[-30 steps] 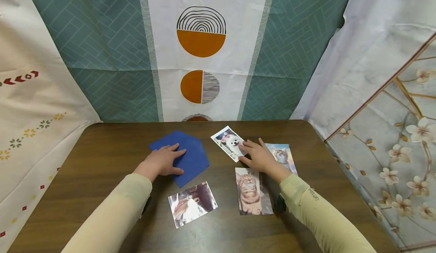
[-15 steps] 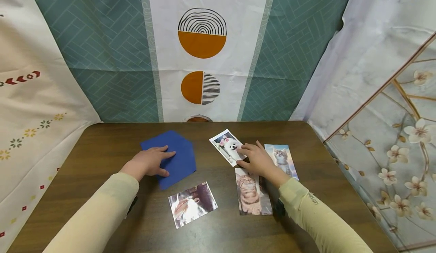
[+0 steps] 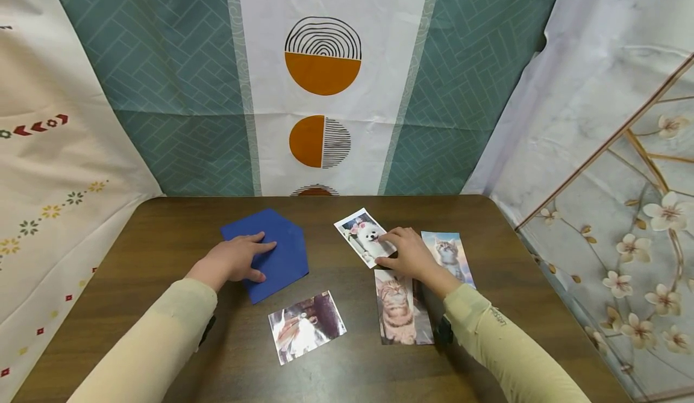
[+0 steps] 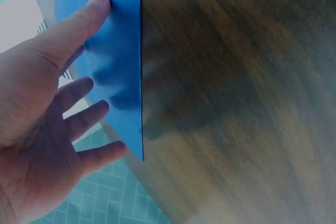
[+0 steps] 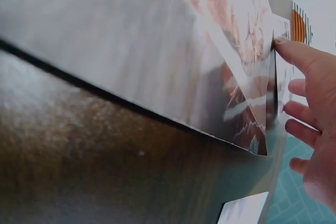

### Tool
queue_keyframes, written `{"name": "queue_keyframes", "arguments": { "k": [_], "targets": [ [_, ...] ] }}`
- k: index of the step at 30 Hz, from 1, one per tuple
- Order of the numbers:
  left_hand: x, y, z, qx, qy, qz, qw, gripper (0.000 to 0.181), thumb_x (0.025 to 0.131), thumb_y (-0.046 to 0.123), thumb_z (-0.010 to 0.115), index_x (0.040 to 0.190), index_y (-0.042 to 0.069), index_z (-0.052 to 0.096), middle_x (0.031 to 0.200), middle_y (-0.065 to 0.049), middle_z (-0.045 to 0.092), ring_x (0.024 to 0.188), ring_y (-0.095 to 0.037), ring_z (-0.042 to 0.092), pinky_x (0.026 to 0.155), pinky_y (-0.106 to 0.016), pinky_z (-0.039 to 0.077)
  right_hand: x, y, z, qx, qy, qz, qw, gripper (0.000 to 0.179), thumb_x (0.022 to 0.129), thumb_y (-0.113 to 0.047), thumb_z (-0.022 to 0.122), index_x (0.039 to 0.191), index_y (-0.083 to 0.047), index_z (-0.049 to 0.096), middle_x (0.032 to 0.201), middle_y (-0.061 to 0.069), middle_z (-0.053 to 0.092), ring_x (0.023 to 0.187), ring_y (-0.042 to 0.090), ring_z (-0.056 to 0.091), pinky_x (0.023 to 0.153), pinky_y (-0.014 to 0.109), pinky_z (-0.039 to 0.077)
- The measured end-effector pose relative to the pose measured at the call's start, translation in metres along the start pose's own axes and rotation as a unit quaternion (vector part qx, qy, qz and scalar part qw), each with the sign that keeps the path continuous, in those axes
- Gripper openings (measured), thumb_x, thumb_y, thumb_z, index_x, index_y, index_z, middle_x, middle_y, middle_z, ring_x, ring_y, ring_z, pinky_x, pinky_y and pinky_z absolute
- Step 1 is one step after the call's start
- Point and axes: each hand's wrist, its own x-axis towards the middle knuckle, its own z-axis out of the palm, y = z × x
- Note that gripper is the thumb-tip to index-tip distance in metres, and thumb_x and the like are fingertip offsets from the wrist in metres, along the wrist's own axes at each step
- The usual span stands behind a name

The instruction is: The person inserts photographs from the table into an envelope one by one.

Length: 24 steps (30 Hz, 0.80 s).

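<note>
A blue paper envelope point(image 3: 282, 252) lies flat on the wooden table, left of the middle. Spread over its left part, my left hand point(image 3: 235, 259) rests on it with thumb and fingers apart; the left wrist view shows the thumb over the blue envelope point(image 4: 113, 51). My right hand point(image 3: 409, 255) is at the lower right edge of a white-bordered photo of a white dog point(image 3: 364, 234), fingertips on the picture, thumb near its lower corner. In the right wrist view its fingers are slightly bent and apart. Close below is a photo of an orange cat point(image 3: 398, 312).
To the right of my right hand lies a kitten photo point(image 3: 449, 252), partly covered by the forearm. A glossy photo with a dark background point(image 3: 307, 326) lies front centre. The wooden table point(image 3: 179, 228) ends at a patterned cloth backdrop point(image 3: 184, 120).
My left hand has slid left, carrying the envelope with it across the table. The right hand has stayed by the dog photo, its fingers bending a little more.
</note>
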Motion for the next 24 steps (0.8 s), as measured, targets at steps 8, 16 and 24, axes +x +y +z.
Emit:
{"name": "queue_keyframes", "arguments": {
  "k": [8,16,24],
  "targets": [
    [0.0,0.007,0.005,-0.003,0.038,-0.007,0.9992,0.079,0.097,0.044,0.077,0.162,0.012,0.047,0.168,-0.03,0.033,0.152,-0.056,0.033,0.115,-0.077,0.03,0.005,0.001,-0.004,0.028,-0.011,0.013,0.9995,0.046,0.093,-0.037,0.084,0.128,-0.007,0.076,0.128,0.017,0.064,0.121,0.04,0.058,0.103,0.06,0.048],
    [0.001,0.029,0.014,-0.059,0.099,-0.089,0.9893,0.086,0.103,0.056,0.062,0.166,0.003,0.036,0.167,-0.038,0.027,0.15,-0.063,0.03,0.112,-0.08,0.03,0.033,0.004,-0.022,0.086,-0.046,0.038,0.9944,0.06,0.099,-0.037,0.078,0.144,0.0,0.064,0.143,0.024,0.061,0.133,0.046,0.056,0.109,0.062,0.047],
    [0.013,0.051,0.028,-0.105,0.116,-0.183,0.9705,0.096,0.106,0.058,0.054,0.165,-0.011,0.022,0.167,-0.043,0.018,0.153,-0.063,0.022,0.114,-0.08,0.029,0.079,0.02,-0.03,0.126,-0.089,0.044,0.9871,0.066,0.101,-0.03,0.076,0.152,0.004,0.054,0.15,0.025,0.058,0.138,0.043,0.056,0.113,0.057,0.046]
  ]
}}
